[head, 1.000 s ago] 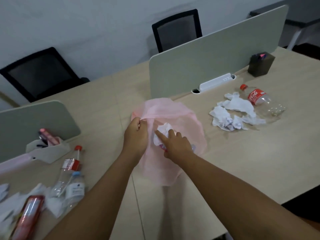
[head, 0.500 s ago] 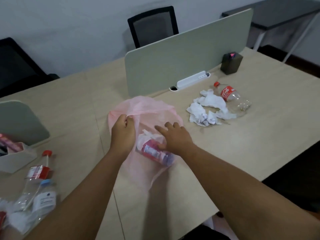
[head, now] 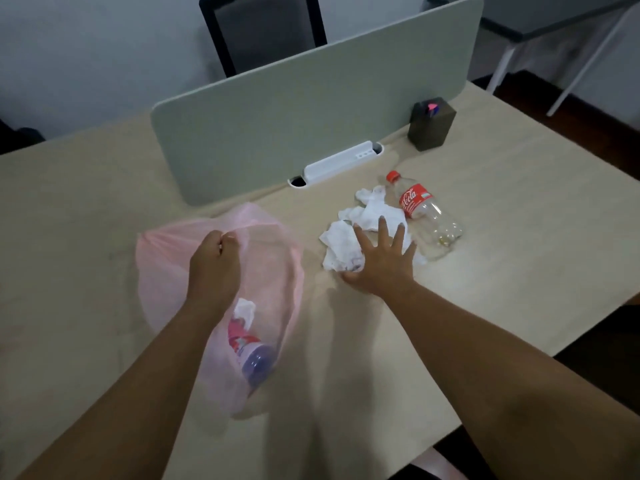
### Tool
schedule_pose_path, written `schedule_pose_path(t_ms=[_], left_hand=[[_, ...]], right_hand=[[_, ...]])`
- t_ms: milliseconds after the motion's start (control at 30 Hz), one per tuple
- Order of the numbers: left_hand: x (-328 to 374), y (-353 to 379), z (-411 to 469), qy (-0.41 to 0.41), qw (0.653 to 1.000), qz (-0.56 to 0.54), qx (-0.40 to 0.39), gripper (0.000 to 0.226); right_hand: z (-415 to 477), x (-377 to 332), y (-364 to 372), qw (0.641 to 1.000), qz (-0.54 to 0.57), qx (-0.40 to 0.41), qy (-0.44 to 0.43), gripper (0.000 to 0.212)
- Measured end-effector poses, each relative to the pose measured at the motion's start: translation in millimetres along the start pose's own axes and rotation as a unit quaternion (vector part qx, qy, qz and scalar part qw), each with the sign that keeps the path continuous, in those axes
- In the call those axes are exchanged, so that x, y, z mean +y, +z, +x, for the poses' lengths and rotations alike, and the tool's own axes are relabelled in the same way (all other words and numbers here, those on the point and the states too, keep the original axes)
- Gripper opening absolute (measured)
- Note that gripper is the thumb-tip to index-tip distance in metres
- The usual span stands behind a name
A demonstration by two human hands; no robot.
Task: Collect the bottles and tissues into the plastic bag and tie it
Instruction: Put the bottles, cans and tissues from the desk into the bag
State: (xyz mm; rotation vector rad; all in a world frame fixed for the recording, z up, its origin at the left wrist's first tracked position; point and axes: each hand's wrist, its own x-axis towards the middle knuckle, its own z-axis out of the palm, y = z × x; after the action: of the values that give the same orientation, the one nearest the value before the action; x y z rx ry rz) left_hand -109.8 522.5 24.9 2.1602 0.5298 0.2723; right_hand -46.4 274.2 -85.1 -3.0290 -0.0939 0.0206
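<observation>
A thin pink plastic bag [head: 162,271] lies on the desk, and my left hand [head: 214,268] pinches its rim, holding the mouth up. Inside the bag I see a pink-labelled bottle [head: 251,351] and a white tissue [head: 245,308]. To the right, a heap of crumpled white tissues [head: 346,237] lies beside an empty cola bottle [head: 426,213] with a red cap, which rests on its side. My right hand [head: 381,261] is spread flat over the near side of the tissues, fingers apart, gripping nothing.
A grey-green divider panel [head: 311,112] with a white socket strip [head: 341,161] stands behind the bag. A dark pen holder [head: 431,128] sits at the back right. A black chair [head: 266,26] is beyond the divider. The desk's edge [head: 519,375] runs diagonally at the right.
My right hand left the bag's mouth and moved right onto the tissue heap. The bottle and tissue now lie deeper in the bag. The view has shifted right.
</observation>
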Motion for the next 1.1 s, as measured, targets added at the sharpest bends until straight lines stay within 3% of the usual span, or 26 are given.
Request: schedule_pose_path(t_ms=[233, 333, 433, 567, 800, 1100], left_hand=[[-3, 36, 12, -0.044, 0.999, -0.003, -0.008, 0.032], [-5, 45, 14, -0.044, 0.999, 0.015, -0.010, 0.029], [-7, 48, 16, -0.045, 0.998, 0.035, -0.014, 0.030], [-9, 45, 17, -0.050, 0.998, 0.028, -0.019, 0.031], [0, 25, 26, -0.010, 0.999, 0.019, -0.028, 0.033], [3, -28, 26, 0.047, 0.998, -0.002, -0.034, 0.029]], right_hand=[[31, 21, 36, 1.000, 0.020, -0.013, 0.003, 0.107], [36, 22, 44, 0.997, 0.068, -0.038, 0.022, 0.083], [30, 25, 46, 0.995, 0.094, 0.025, 0.009, 0.047], [9, 33, 56, 0.993, 0.094, 0.066, -0.028, 0.030], [-17, 20, 39, 0.981, 0.103, 0.147, -0.079, 0.018], [-46, -102, -9, 0.936, 0.145, 0.168, -0.272, 0.019]])
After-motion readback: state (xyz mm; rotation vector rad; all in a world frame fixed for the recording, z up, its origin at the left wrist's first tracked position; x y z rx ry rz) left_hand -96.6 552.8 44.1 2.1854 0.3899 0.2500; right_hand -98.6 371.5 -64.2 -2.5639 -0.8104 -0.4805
